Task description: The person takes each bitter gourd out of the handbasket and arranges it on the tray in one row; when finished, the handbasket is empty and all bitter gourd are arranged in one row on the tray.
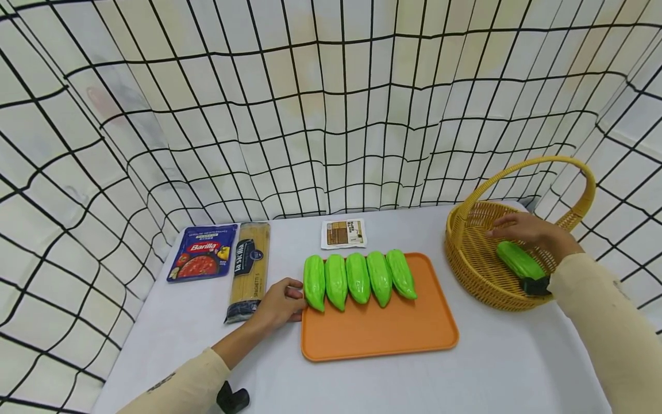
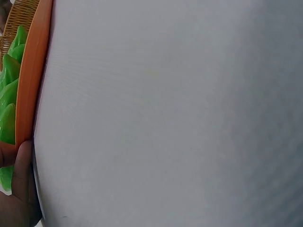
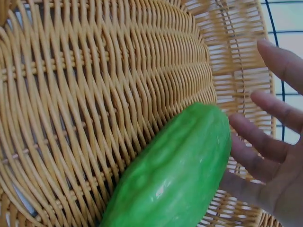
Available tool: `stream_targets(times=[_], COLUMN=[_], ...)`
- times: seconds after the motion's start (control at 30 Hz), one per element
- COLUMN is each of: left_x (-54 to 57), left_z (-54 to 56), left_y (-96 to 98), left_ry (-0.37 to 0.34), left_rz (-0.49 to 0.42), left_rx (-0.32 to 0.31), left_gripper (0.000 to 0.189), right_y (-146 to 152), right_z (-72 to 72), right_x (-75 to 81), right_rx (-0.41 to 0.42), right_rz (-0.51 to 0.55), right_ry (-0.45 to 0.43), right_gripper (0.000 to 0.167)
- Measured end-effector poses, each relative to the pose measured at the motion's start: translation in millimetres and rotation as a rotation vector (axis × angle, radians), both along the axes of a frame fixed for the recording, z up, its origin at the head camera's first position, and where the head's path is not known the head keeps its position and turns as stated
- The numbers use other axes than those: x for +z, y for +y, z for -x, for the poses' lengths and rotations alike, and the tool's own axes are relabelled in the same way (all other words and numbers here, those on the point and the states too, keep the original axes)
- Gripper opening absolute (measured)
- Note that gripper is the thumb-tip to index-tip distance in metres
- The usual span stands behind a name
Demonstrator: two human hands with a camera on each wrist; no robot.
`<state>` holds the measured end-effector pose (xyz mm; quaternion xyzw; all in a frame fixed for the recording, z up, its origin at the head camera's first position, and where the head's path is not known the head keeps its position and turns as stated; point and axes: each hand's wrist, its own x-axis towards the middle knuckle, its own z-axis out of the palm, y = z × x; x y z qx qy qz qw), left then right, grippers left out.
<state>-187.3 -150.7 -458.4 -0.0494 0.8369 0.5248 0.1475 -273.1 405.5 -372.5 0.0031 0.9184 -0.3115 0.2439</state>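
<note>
Several bright green, lumpy bitter melons point(image 1: 358, 278) lie side by side along the back of an orange tray point(image 1: 377, 336). My left hand point(image 1: 281, 302) grips the tray's left edge, its thumb over the rim in the left wrist view, close to the leftmost melon. Over at the right, my right hand point(image 1: 538, 233) is inside a wicker basket point(image 1: 465, 287), fingers spread and holding nothing. One more bitter melon point(image 3: 170, 175) lies in the basket, just beside those fingers in the right wrist view.
A blue Barilla pouch point(image 1: 203, 253) and a pack of spaghetti point(image 1: 249, 270) lie left of the tray. Behind it is a small white-and-brown packet point(image 1: 343, 233). The basket's tall handle point(image 1: 517, 167) arches over my right hand. Black netting over white cloth encloses the table's back and sides.
</note>
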Motion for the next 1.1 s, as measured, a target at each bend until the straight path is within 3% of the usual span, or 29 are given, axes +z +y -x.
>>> stream_targets(times=[0.3,0.63,1.1], left_x=[0.6,3.4,2.2], left_z=[-0.7,-2.5,-0.7], left_y=[0.8,0.3,1.5], left_ry=[0.001,-0.004,-0.007], left_rz=[-0.003,-0.024,-0.021], left_rx=[0.002,0.006,0.009], left_gripper=[0.043,0.043,0.042], right_y=[18,29,34], right_z=[-2.7,-3.0,-4.8], right_x=[-6.9,-11.6,-12.0], right_rx=[0.051,0.097,0.074], right_rz=[-0.008,0.032,0.037], right_ry=[-0.006,-0.135,-0.216], right_gripper=[0.081,0.084,0.091])
